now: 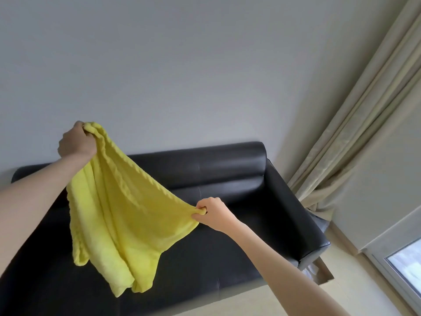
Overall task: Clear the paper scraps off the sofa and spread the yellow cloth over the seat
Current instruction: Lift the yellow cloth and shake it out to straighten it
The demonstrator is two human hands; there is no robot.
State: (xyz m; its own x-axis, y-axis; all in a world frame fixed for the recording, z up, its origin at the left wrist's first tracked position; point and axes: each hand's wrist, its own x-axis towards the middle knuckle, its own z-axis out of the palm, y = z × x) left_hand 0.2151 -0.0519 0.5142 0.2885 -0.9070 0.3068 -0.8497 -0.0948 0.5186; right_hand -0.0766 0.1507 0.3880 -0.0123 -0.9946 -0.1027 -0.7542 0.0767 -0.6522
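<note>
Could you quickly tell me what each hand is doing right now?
Left hand: grips one corner of the yellow cloth.
Right hand: pinches another corner.

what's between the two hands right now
In the head view, the yellow cloth stretches between the left hand and right hand, each gripping a corner.

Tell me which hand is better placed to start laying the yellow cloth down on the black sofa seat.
Probably the right hand: it pinches a corner of the yellow fleecy cloth low, near the black leather sofa seat. The left hand grips its corner much higher.
</note>
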